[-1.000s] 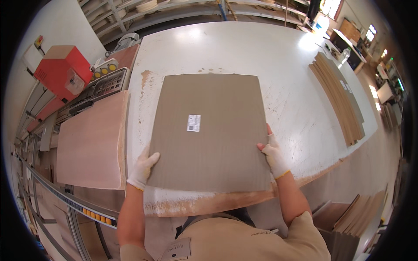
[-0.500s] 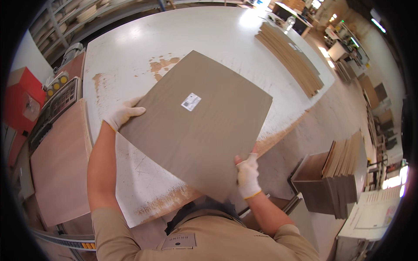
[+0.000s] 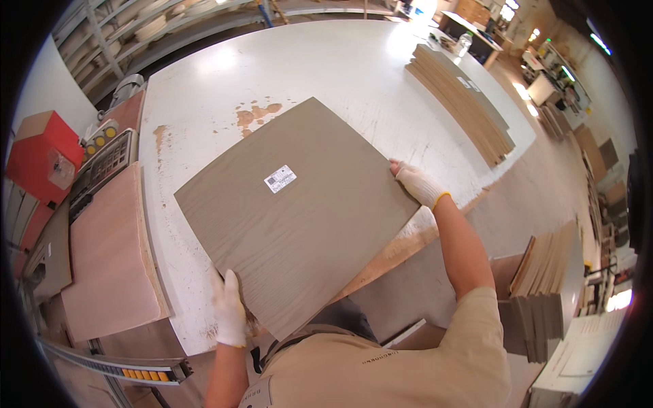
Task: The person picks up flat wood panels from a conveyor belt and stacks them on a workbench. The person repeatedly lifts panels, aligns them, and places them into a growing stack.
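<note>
A square grey-brown wood-grain panel [image 3: 299,231] with a white printed label [image 3: 280,179] lies turned like a diamond over the white table. My right hand [image 3: 418,185], in a white knit glove, grips its right edge, with the fingers partly hidden behind it. Beside the lower left edge is my gloved left hand [image 3: 230,309], slightly blurred. Its thumb and fingers are stretched upward and apart, close against the panel; whether they touch it I cannot tell. The panel's near corner reaches over the table's front edge to my waist.
The white worktable [image 3: 326,54] has worn brown patches. A stack of narrow boards [image 3: 462,102] lies at its far right, near a clear bottle [image 3: 464,44]. At left stand a red machine [image 3: 44,153] and a pinkish board [image 3: 109,258]. Upright panels [image 3: 544,285] are stacked at right.
The panel has turned and come lower and left. My right hand has moved up along its right side. My left hand has dropped from the upper left edge to the lower left edge.
</note>
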Action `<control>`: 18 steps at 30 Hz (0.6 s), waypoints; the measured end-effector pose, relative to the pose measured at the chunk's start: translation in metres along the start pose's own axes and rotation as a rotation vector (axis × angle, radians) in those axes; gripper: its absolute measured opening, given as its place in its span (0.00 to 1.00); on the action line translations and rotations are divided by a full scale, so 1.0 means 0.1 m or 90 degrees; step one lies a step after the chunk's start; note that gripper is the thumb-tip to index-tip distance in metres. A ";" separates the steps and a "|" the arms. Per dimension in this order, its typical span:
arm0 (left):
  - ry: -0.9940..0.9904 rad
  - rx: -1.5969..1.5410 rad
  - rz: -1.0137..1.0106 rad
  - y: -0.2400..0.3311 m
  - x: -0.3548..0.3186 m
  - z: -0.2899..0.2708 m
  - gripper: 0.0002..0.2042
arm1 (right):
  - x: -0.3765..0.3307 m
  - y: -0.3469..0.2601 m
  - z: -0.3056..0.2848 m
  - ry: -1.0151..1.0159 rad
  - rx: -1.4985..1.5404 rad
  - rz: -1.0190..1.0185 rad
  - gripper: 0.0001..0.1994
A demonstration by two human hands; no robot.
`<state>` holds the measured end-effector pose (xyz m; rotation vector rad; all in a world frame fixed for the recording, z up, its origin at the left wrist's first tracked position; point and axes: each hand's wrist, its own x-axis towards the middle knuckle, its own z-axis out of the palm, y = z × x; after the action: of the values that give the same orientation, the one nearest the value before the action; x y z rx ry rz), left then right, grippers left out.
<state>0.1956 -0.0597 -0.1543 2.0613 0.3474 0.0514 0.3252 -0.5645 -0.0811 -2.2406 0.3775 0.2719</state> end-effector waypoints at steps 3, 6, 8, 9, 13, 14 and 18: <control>0.050 -0.069 0.028 0.08 -0.19 0.21 0.32 | 0.08 -0.11 -0.04 -0.091 -0.038 0.007 0.33; 0.067 -0.160 0.005 0.26 -0.17 0.19 0.31 | -0.21 -0.09 -0.03 -0.100 0.039 0.032 0.34; -0.011 -0.367 -0.027 0.34 -0.13 0.09 0.30 | -0.47 0.00 0.00 -0.072 0.040 0.023 0.34; -0.033 -0.362 -0.030 0.36 -0.11 0.03 0.31 | -0.60 0.08 0.05 -0.060 0.037 0.041 0.34; -0.131 -0.354 -0.031 0.39 -0.01 -0.13 0.33 | -1.41 0.53 0.18 -0.002 0.049 0.124 0.35; -0.166 -0.341 -0.023 0.40 0.03 -0.14 0.33 | -1.67 0.65 0.22 0.002 0.081 0.165 0.36; -0.338 -0.333 0.054 0.50 0.17 -0.14 0.34 | -2.55 0.99 0.62 0.144 0.392 0.122 0.39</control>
<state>0.2202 -0.0663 -0.1060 1.4961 -0.0818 -0.3189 0.0482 -0.5322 -0.1091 -1.6317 0.6956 -0.0081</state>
